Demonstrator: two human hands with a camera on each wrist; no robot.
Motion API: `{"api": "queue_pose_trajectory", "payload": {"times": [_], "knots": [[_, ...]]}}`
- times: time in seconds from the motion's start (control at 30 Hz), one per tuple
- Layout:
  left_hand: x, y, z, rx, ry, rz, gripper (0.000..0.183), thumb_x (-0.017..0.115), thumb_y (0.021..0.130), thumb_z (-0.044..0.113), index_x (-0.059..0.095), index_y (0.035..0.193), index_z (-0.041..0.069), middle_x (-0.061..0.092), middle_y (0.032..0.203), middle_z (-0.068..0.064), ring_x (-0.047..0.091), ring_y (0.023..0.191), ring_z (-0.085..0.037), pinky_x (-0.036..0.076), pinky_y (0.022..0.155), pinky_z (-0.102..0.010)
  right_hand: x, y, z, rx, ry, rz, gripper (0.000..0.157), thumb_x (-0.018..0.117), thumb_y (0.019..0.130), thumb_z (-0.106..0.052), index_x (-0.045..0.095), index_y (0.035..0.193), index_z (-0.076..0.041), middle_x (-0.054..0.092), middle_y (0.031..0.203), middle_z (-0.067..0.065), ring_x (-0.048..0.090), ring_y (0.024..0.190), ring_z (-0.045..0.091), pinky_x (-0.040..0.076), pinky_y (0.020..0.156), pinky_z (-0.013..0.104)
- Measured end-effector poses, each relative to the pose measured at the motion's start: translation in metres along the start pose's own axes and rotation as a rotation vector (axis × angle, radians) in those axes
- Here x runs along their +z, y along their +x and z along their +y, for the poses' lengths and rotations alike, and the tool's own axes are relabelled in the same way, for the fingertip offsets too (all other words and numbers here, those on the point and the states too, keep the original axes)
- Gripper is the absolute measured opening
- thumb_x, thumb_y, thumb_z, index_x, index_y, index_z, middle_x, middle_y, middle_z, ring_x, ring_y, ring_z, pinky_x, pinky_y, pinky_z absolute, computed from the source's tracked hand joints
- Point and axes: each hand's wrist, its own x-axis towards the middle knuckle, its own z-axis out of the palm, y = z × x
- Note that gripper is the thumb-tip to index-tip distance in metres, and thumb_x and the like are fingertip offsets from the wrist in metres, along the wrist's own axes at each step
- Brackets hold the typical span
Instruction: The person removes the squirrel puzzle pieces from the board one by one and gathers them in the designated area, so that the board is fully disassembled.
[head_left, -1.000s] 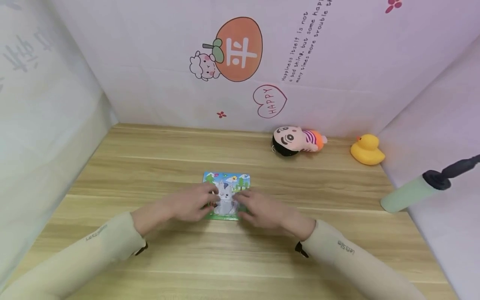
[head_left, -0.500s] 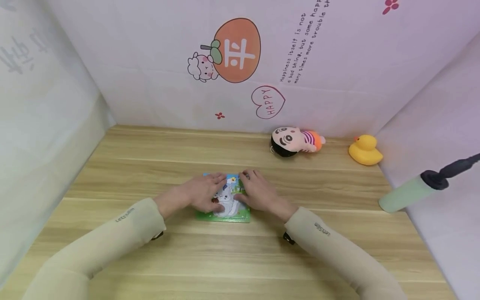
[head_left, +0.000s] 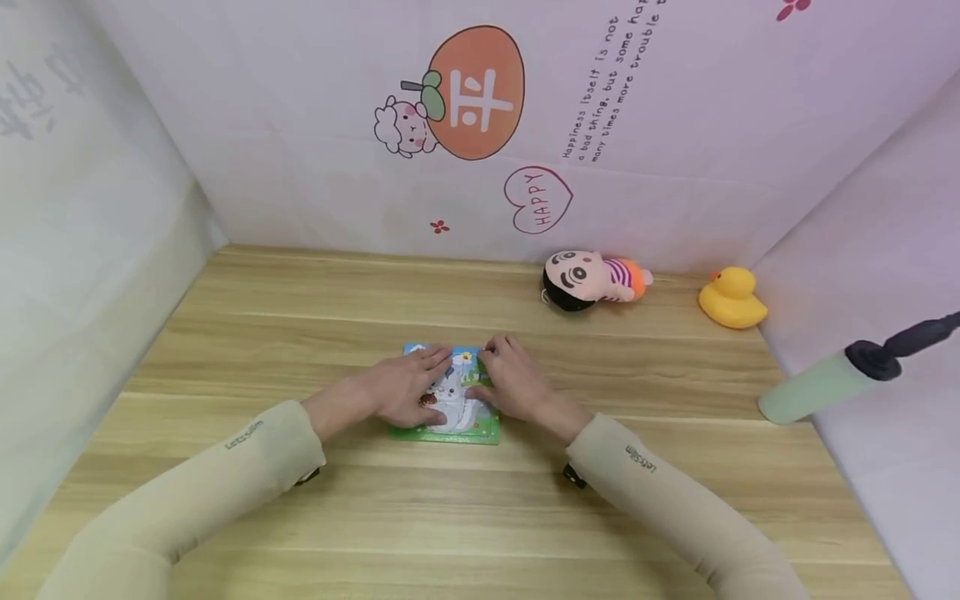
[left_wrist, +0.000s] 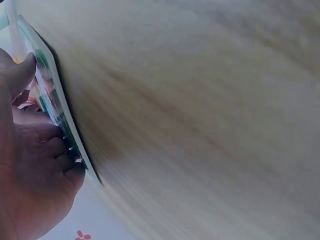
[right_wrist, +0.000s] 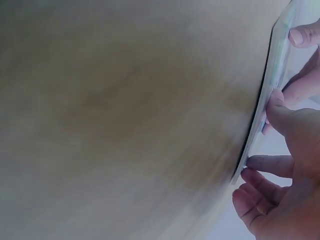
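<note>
On the wooden tabletop lies a small jigsaw puzzle (head_left: 456,407) with a grey cartoon animal, sky and grass. Thin seams run across its picture. My left hand (head_left: 397,390) rests over its left side, fingers extended toward the top edge and thumb lower on the picture. At the right side is my right hand (head_left: 519,385), its thumb on the puzzle face and its fingertips by the top right corner. In the right wrist view the right fingers (right_wrist: 270,164) bend loosely at the frame's edge. The hands cover both sides of the picture.
A plush doll (head_left: 592,279) lies against the back wall, right of the middle. Beside it, further right, sits a yellow rubber duck (head_left: 732,297). A pale green cylinder with a black top (head_left: 821,387) leans at the right edge. White printed cloth walls (head_left: 315,183) enclose the table (head_left: 450,517).
Both hands shifted up over the puzzle from its lower sides, the left spreading across the picture and the right reaching the top right corner. In the last half second they barely moved.
</note>
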Motion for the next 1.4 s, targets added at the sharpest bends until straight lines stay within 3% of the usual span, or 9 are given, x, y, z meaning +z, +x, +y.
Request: {"api": "queue_pose_trajectory", "payload": {"times": [0.47, 1.03, 1.4], "knots": [[0.0, -0.001, 0.001, 0.016, 0.004, 0.018, 0.095, 0.057, 0.1, 0.058, 0.023, 0.163, -0.004, 0.015, 0.175, -0.02, 0.015, 0.165, -0.034, 0.022, 0.135, -0.048, -0.007, 0.014, 0.001, 0.114, 0.099, -0.115, 0.069, 0.084, 0.084, -0.049, 0.061, 0.13, -0.003, 0.061, 0.128, 0.016, 0.055, 0.121, 0.029, 0.054, 0.106, 0.042], [-0.001, -0.003, 0.003, 0.021, 0.03, 0.012, 0.093, 0.055, 0.101, 0.058, 0.023, 0.163, -0.004, 0.014, 0.175, -0.021, 0.015, 0.165, -0.035, 0.022, 0.135, -0.049, -0.003, 0.017, 0.007, 0.1, 0.159, -0.098, 0.071, 0.086, 0.083, -0.046, 0.06, 0.134, -0.004, 0.06, 0.129, 0.017, 0.054, 0.122, 0.031, 0.05, 0.108, 0.043], [0.001, -0.003, 0.0, 0.022, 0.035, 0.007, 0.094, 0.052, 0.102, 0.06, 0.019, 0.164, -0.002, 0.01, 0.176, -0.019, 0.011, 0.165, -0.034, 0.02, 0.136, -0.049, -0.005, 0.014, 0.003, 0.117, 0.153, -0.113, 0.064, 0.084, 0.086, -0.044, 0.062, 0.13, -0.004, 0.059, 0.129, 0.015, 0.053, 0.128, 0.031, 0.05, 0.113, 0.044]]}}
